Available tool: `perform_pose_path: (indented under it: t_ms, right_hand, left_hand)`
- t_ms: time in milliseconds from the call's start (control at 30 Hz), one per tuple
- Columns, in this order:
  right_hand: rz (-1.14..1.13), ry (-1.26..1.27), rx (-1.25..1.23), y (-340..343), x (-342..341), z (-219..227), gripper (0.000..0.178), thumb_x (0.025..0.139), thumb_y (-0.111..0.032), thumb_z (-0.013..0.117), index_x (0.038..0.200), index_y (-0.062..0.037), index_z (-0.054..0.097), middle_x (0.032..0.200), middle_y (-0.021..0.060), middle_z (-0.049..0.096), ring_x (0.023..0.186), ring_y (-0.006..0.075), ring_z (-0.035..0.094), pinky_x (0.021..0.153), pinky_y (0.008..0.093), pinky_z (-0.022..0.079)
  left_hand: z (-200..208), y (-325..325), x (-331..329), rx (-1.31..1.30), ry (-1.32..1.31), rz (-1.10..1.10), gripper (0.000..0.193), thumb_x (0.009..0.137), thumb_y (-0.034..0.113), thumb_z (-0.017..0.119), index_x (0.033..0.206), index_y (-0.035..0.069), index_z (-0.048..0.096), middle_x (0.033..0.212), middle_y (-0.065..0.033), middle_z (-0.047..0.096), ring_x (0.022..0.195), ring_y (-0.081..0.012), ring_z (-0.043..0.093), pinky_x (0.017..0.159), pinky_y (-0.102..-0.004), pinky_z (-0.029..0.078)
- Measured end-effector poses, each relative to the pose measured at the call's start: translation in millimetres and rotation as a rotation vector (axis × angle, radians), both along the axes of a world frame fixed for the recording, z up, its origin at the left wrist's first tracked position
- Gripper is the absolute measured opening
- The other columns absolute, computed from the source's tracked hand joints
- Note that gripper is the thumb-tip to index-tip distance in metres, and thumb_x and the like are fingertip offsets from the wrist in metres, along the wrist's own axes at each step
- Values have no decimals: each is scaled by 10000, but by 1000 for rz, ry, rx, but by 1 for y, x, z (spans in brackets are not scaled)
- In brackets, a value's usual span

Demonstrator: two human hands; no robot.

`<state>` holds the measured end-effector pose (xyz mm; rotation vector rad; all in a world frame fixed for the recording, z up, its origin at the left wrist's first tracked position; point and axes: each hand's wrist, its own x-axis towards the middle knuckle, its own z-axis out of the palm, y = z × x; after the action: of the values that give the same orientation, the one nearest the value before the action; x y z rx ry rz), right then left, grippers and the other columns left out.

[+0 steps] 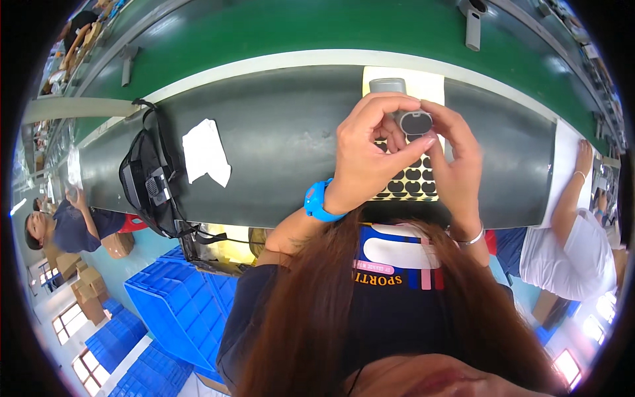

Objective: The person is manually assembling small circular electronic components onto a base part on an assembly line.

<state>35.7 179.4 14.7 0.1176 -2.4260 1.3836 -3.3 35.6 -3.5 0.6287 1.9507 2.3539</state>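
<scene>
A small grey piece with a dark oval end face is held up over the workbench between my two hands. My left hand, with a blue watch on its wrist, closes its fingers on the left side of the piece. From the right my right hand closes on it, thumb and fingertips at its edge. Below lies a yellowish sheet of black stickers, partly covered by my hands. Another grey rounded part rests on the sheet's paler far end, just beyond my left fingers.
A black strapped bag and white paper lie left on the dark bench. Beyond a pale rail runs a green conveyor carrying grey parts. Blue crates stand lower left. Other people work at left and right.
</scene>
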Motion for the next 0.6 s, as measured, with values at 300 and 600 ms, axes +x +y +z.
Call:
perform_pose_path:
  t_ms: [300,600]
  right_hand:
    - [-67,119,130,-4,15,25,214,860,16,585,1056,-7,668,1034,129,664,950,215,635,824,299,487]
    - [-158,242,229,-1,11,25,183,747,19,720,915,-16,660,896,103,673,786,162,620,641,250,463]
  left_hand:
    - [-2,9,-2,27,83,89,370,727,-113,694,1073,-19,606,1121,-110,584,683,-78,617,582,-207,513]
    - [-4,16,5,6,119,89,380,712,-115,689,1069,-8,615,1108,-116,596,692,-103,642,595,-222,533]
